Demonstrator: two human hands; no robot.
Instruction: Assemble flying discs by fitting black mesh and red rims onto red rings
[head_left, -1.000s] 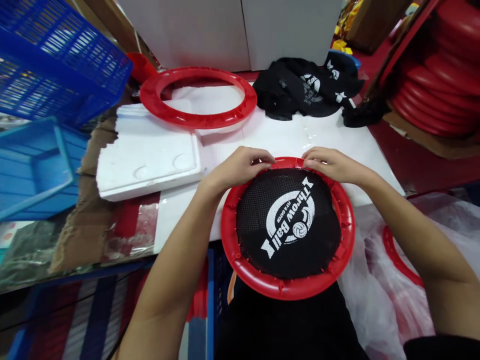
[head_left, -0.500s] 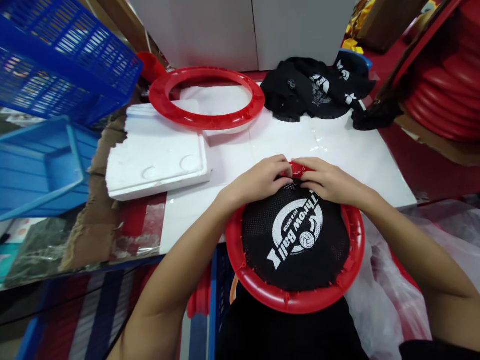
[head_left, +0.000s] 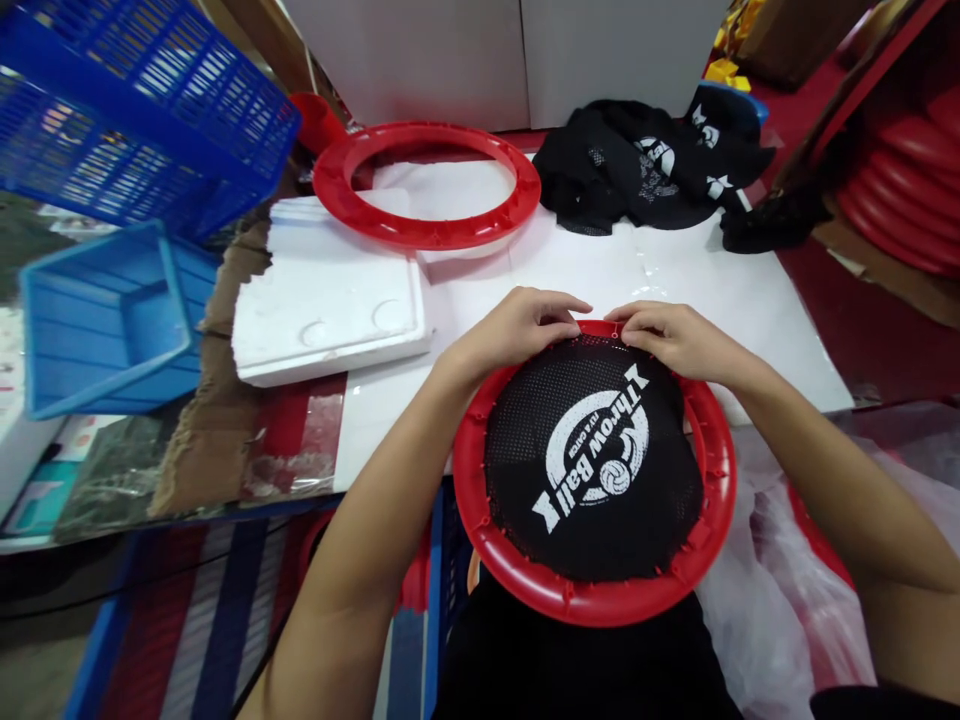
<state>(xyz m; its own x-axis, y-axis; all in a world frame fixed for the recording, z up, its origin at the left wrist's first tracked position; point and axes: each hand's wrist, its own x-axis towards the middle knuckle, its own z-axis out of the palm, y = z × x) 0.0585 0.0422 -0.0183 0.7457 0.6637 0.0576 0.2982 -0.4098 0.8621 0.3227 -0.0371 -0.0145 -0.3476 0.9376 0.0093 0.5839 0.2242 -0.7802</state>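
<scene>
A red plastic ring [head_left: 517, 580] rests tilted at the table's near edge, against my lap. Black mesh fabric [head_left: 517, 440] with a white "Throw Ball" print spans its inside; on the right a gap shows between cloth and ring. My left hand [head_left: 529, 325] pinches the mesh edge at the ring's far side, fingers bent over the rim. Just right of it, my right hand [head_left: 667, 335] is closed on the mesh edge too, thumb and fingertips together. A short stretch of bare red rim shows between the two hands.
Another red ring [head_left: 337, 200] leans on a white foam block [head_left: 322, 310]. Black printed mesh pieces [head_left: 615, 170] are heaped at the back. Blue baskets [head_left: 105, 370] stand left. Stacked red rings [head_left: 900, 190] are at right, above clear plastic bags [head_left: 772, 590].
Both hands have shifted slightly apart along the far rim, and the mesh there is drawn up closer to the rim. The whole view has moved a little.
</scene>
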